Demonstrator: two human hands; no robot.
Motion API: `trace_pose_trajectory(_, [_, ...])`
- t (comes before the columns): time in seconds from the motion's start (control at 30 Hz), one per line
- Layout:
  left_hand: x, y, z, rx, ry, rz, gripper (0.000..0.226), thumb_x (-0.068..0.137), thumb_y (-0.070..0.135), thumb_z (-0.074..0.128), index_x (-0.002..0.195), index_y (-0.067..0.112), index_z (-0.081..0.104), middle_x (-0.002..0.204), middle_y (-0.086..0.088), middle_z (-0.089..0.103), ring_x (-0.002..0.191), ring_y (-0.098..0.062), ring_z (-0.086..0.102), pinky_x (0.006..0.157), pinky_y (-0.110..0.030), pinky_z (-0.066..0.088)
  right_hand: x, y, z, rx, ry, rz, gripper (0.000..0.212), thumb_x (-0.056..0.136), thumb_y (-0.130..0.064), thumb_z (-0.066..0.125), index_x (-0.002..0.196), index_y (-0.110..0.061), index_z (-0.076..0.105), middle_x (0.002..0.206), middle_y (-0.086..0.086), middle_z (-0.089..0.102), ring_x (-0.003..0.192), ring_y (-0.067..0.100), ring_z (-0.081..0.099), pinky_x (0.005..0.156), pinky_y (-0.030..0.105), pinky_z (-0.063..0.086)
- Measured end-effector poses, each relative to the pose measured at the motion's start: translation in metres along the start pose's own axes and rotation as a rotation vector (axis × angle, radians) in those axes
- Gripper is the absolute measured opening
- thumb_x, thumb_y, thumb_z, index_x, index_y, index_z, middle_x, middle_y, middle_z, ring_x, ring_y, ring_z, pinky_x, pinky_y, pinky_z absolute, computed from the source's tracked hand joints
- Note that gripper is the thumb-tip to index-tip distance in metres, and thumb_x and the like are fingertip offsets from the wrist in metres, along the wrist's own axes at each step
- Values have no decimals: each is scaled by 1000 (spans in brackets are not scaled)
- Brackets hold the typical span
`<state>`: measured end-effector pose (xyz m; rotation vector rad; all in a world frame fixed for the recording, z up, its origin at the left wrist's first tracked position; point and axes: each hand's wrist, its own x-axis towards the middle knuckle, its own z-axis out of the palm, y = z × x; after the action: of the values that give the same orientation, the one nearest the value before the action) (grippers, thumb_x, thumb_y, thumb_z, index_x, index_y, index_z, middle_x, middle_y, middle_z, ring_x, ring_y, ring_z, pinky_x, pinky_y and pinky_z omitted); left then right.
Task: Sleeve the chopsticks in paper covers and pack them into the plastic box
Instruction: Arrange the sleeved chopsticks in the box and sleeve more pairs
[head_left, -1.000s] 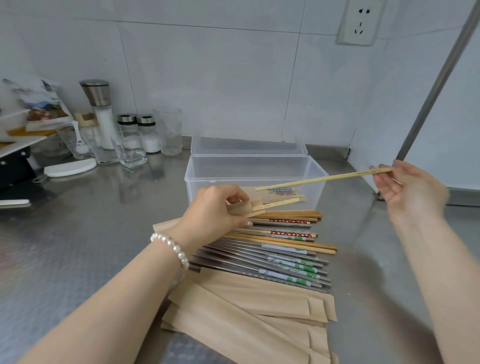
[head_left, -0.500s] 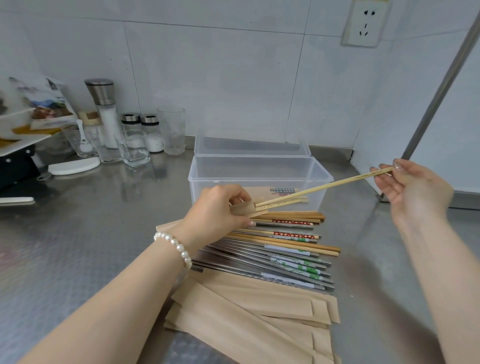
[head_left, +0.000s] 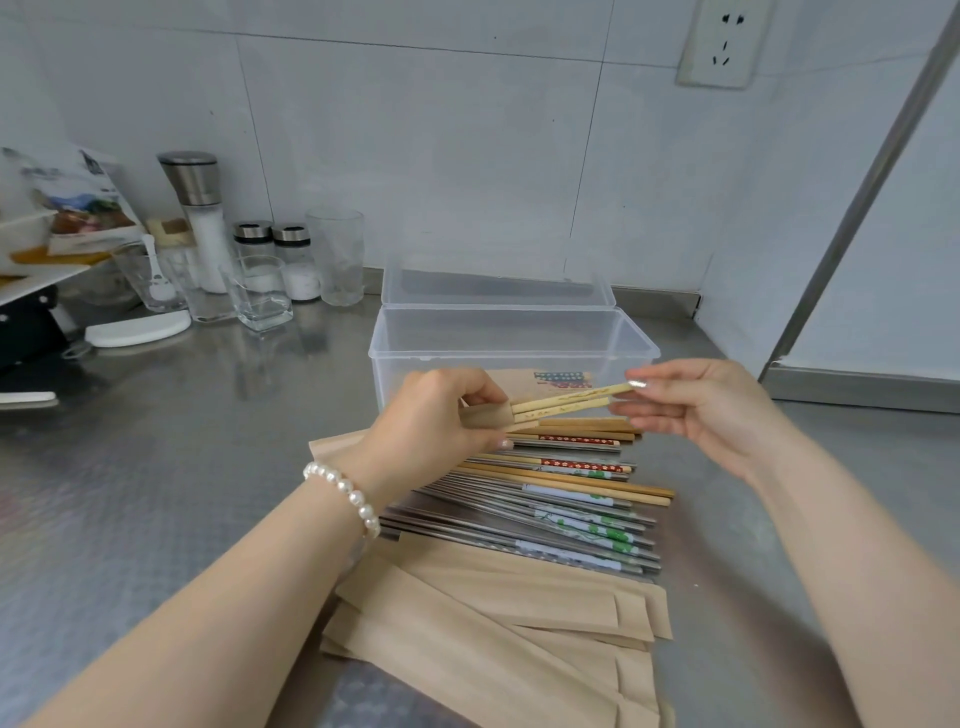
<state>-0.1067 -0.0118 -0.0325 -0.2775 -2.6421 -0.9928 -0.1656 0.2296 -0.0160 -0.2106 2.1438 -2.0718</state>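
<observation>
1. Chopsticks first: your pair of pale bamboo chopsticks (head_left: 566, 402) sat side by side in the air, just in front of the clear plastic box (head_left: 511, 340), with their left ends already inside the mouth of a brown paper sleeve (head_left: 485, 414).
2. Your left hand (head_left: 441, 421) was clenched on that sleeve, pinching its open end together with the sticks.
3. Your right hand (head_left: 711, 410) had its fingertips closed lightly on the far tips of the pair, pushing rather than gripping hard.
4. You were handling something light, stiff and thin; I judged it would slide easily in the paper, but the sleeve was soft and could buckle or tear if you squeezed near its mouth.
5. You would have done best to hold the sleeve flat along its edges and push the sticks from their blunt ends, both kept level.
6. You had one sleeved set already lying in the box, I think, though the plastic wall blurred it.
7. You had the loose metal and wooden chopsticks (head_left: 561, 499) spread on the steel counter (head_left: 171, 467), with the stack of empty brown covers (head_left: 498, 629) nearest you.
</observation>
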Motion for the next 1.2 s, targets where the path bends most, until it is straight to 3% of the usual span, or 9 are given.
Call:
trace_pose_trajectory(0.43, [-1, 3, 2, 72, -17, 62, 30, 67, 22, 80, 94, 22, 67, 72, 25, 48, 68, 3, 47, 70, -18, 37, -2, 6, 14, -65, -109, 65, 19, 80, 12, 57, 82, -1, 69, 77, 13, 73, 68, 23, 72, 56, 21, 58])
trace_pose_trajectory(0.63, [-3, 6, 1, 48, -8, 71, 34, 68, 25, 79, 98, 22, 65, 81, 15, 57, 80, -9, 55, 77, -26, 48, -2, 3, 18, 115, -66, 103, 17, 80, 14, 54, 85, 3, 66, 74, 16, 72, 63, 23, 71, 52, 19, 56])
trace_pose_trajectory(0.7, [-2, 8, -2, 51, 11, 93, 45, 65, 37, 78, 105, 22, 64, 88, 13, 59, 83, -9, 56, 76, -23, 48, -2, 2, 20, 198, -32, 83, 15, 81, 12, 54, 87, 4, 65, 72, 16, 72, 62, 22, 71, 52, 18, 56])
trace_pose_trajectory(0.8, [1, 3, -20, -14, 266, 101, 55, 64, 58, 68, 104, 20, 65, 90, 13, 60, 82, -5, 56, 73, -17, 43, -3, -5, 17, 298, 54, 36, 12, 82, 9, 54, 87, 3, 64, 71, 16, 72, 64, 21, 71, 53, 16, 54])
trace_pose_trajectory(0.87, [5, -5, -37, -71, 551, 73, 40, 78, 51, 60, 99, 18, 66, 88, 12, 60, 84, -7, 57, 77, -22, 43, -3, -13, 7, 370, 136, -12, 11, 83, 7, 54, 87, 2, 63, 69, 14, 72, 65, 19, 71, 53, 15, 54])
trace_pose_trajectory(0.93, [7, -16, -47, -143, 715, -3, 30, 90, 39, 49, 99, 15, 65, 90, 9, 61, 90, -12, 58, 79, -26, 41, -1, -20, -5, 430, 226, -66, 11, 85, 6, 52, 87, 1, 61, 66, 11, 72, 63, 17, 71, 54, 14, 53])
trace_pose_trajectory(1.07, [9, -31, -44, -154, 658, -125, 31, 97, 27, 37, 111, 13, 61, 109, -3, 64, 105, -18, 54, 82, -25, 35, 8, -26, -18, 436, 343, -104, 9, 87, 6, 53, 89, 1, 61, 63, 7, 71, 62, 15, 71, 56, 15, 54])
trace_pose_trajectory(1.2, [9, -36, -36, -167, 565, -122, 32, 99, 25, 35, 109, 11, 62, 108, -3, 66, 94, -11, 53, 77, -26, 36, 19, -29, -11, 295, 322, -41, 9, 86, 10, 52, 85, 5, 60, 60, 14, 69, 57, 18, 70, 54, 16, 55])
